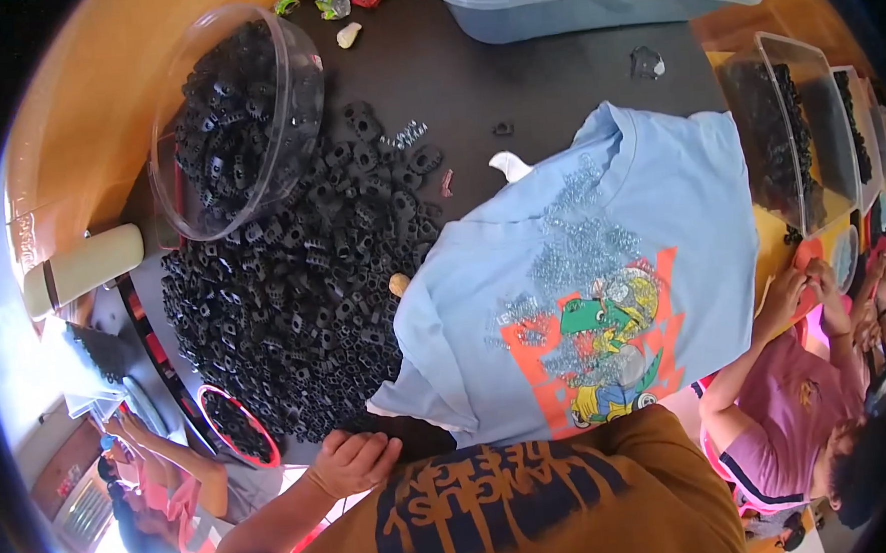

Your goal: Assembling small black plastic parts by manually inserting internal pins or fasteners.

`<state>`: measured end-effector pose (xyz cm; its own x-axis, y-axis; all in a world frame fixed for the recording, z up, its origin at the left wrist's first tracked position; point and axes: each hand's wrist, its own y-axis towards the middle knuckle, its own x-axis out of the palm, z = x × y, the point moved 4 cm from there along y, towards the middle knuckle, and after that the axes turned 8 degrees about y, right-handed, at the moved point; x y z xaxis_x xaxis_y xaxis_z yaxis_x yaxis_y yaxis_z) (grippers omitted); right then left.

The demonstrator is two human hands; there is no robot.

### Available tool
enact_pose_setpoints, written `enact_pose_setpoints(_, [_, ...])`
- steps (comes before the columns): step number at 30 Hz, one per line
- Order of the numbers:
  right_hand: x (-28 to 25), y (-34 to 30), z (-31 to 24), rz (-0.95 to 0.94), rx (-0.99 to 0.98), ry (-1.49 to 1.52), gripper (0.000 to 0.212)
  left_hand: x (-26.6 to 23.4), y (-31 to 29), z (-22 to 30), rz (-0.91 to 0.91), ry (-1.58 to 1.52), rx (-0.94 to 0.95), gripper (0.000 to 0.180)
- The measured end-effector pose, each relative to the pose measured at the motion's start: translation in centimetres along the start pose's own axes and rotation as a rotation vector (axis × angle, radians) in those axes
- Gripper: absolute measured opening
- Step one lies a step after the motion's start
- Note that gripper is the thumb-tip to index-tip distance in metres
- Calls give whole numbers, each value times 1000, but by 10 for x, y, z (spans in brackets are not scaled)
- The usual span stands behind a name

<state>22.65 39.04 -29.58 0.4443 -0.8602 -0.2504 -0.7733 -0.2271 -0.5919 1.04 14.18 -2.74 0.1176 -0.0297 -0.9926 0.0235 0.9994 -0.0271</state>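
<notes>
My left hand [358, 461] rests at the near edge of the table, its fingers curled inward; whatever they may hold is hidden. Just beyond it spreads a large heap of small black plastic pieces [295, 324], some with toothed edges. To the right of the heap lies a light blue T-shirt [689, 183] with a colourful cartoon print, laid over the table in front of me. Many small metal coil springs [581, 229] are scattered across the shirt. My right hand does not show; only the brown right sleeve [662, 445] appears near the shirt's lower edge.
A clear round tub [299, 104] of black pieces leans at the far left. A translucent bin [599, 8] stands at the back, another clear box [816, 137] at the right. More springs [406, 135] lie beyond the heap. People work at both sides; one wears a pink shirt [795, 398].
</notes>
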Motion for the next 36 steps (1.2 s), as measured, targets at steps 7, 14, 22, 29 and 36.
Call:
enact_pose_setpoints(7, [3,13,1,116,-51,-48,36,-3,-1,3,-35,2,-11,36])
enact_pose_setpoints(14, [1,39,14,271,-111,-141,36,-2,2,17,16,84,-73,46])
enact_pose_setpoints(22, [-5,67,10,429,-166,-300,36,-2,4,28,163,303,-118,39])
enact_pose_setpoints(29, [-4,80,1,607,-272,-447,36,7,-8,31,196,338,-256,45])
enact_pose_setpoints(36, [-2,12,-41,657,-402,-179,36,4,-9,26,236,206,-277,48])
